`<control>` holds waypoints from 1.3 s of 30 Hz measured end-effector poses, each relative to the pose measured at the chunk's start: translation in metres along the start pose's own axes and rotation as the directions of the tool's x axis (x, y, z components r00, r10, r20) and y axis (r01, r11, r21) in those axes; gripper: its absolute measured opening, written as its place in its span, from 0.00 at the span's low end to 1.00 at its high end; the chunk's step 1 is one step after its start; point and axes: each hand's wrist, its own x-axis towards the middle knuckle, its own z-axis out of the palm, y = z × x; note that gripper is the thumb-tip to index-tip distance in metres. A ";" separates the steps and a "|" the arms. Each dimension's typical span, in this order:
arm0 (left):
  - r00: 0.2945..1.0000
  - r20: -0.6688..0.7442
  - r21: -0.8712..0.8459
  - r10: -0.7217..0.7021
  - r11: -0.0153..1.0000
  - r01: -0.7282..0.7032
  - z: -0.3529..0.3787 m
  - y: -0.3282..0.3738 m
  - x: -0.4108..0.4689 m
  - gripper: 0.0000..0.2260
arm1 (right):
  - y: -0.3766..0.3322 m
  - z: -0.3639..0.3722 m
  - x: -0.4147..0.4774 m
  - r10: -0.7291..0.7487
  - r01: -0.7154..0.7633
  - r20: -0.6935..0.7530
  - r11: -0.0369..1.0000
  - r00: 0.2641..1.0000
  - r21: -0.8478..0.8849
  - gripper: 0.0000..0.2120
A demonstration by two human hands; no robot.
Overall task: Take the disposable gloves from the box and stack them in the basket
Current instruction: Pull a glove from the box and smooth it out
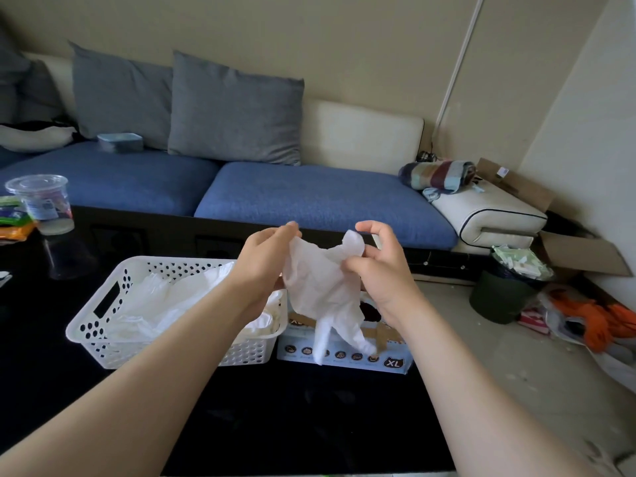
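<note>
- Between my two hands, above the desk, hangs one white disposable glove (320, 287); it is off the surface entirely and in front of the box.
- Fingers of my left hand (265, 259) are closed on the glove's left upper edge, thumb and fingertips pinched together at the top.
- Fingers of my right hand (375, 263) pinch the cuff on the other side: the thumb and lower fingers are shut on the material, while the forefinger curls free above it.
- I hold the glove by two corners like this, I judge, to pull it open and flat, because it is crumpled and would not stack neatly otherwise. Its finger parts dangle downward over the box front.
- Just below sits the glove box (344, 352), light blue with an XL mark, standing on the black desk (275, 425); the hanging glove covers part of its top opening, so I cannot tell how many remain inside.
- Touching the box's left side, or very nearly, is the white perforated basket (103, 325), already holding a loose pile of white gloves (165, 301). Keeping it beside the box makes each transfer short.
- Next I would carry this glove leftward and lay it flat on that pile; thin film clings and folds, so it may bunch again.
</note>
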 end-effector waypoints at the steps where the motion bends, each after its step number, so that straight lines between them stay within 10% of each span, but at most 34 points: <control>1: 1.000 0.011 0.034 0.017 0.999 -0.018 -0.001 -0.001 0.000 0.12 | -0.001 0.001 0.000 -0.002 0.002 0.016 1.000 1.000 0.005 0.28; 12: 0.963 0.072 0.272 0.259 0.924 -0.269 -0.014 0.001 -0.004 0.08 | 0.002 0.012 0.000 -0.048 0.080 0.074 0.841 0.996 -0.535 0.07; 18: 0.943 -0.043 0.340 0.329 0.893 -0.296 -0.024 -0.001 -0.002 0.07 | -0.006 0.019 -0.002 0.030 0.030 0.211 0.961 0.977 -0.274 0.17; 24: 0.948 -0.112 0.346 0.297 0.906 -0.243 -0.046 0.011 -0.001 0.07 | -0.013 0.037 0.001 0.106 -0.094 0.240 0.994 0.965 -0.060 0.01; 39: 0.963 -0.259 0.703 0.081 0.699 0.130 -0.159 -0.006 0.005 0.07 | -0.026 0.121 0.006 0.215 -0.130 0.304 0.952 0.928 -0.276 0.13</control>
